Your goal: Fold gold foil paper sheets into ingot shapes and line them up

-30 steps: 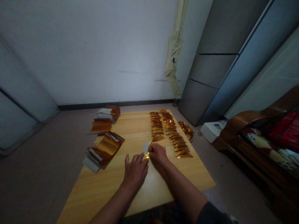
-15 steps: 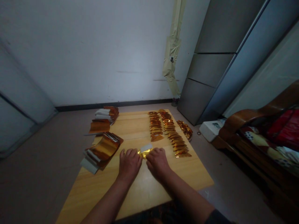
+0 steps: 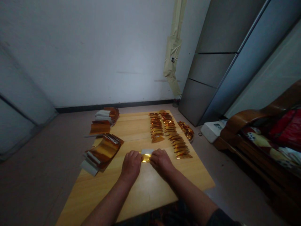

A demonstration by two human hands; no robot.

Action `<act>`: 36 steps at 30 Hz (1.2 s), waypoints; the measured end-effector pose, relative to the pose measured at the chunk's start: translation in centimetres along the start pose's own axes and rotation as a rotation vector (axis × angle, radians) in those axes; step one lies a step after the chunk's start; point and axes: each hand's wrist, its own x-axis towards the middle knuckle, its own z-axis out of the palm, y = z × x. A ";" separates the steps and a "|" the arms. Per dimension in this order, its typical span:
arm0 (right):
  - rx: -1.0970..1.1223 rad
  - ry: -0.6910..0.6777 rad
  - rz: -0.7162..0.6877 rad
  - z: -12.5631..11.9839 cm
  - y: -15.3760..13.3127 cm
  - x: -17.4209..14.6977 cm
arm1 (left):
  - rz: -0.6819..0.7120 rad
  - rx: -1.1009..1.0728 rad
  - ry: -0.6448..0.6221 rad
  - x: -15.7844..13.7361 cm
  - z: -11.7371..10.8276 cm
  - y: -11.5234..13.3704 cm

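Between my two hands, low over the middle of the wooden table [image 3: 150, 185], is a sheet of gold foil paper [image 3: 146, 158] with a pale back edge showing. My left hand [image 3: 132, 163] grips its left end with curled fingers. At its right end my right hand [image 3: 161, 161] is closed in the same way. The fingertips and thumbs are partly hidden. Left of my hands lies a fanned stack of gold paper sheets [image 3: 105, 149]. Two rows of folded gold paper pieces [image 3: 180, 142] lie on the right.
More gold and white sheets [image 3: 103, 116] lie at the table's far left corner. Beyond the right edge stands a container of folded gold pieces [image 3: 186, 130]. A white box [image 3: 211, 131], a grey refrigerator [image 3: 209, 69] and a wooden bench [image 3: 231, 125] are to the right.
My hands have drawn slightly apart and a little nearer to me. The gold paper between them now looks flatter and straighter.
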 end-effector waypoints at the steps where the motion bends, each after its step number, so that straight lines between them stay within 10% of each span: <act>1: -0.024 0.003 -0.018 0.1 0.0 0.0 | 0.002 0.016 -0.005 -0.1 -0.2 0.2; 18: -0.149 0.121 -0.243 0.3 0.3 0.2 | 0.055 0.093 0.073 -0.9 -0.4 0.9; 36: -0.097 0.112 -0.168 -0.5 0.4 1.0 | 0.092 0.126 0.252 -0.9 -0.2 1.1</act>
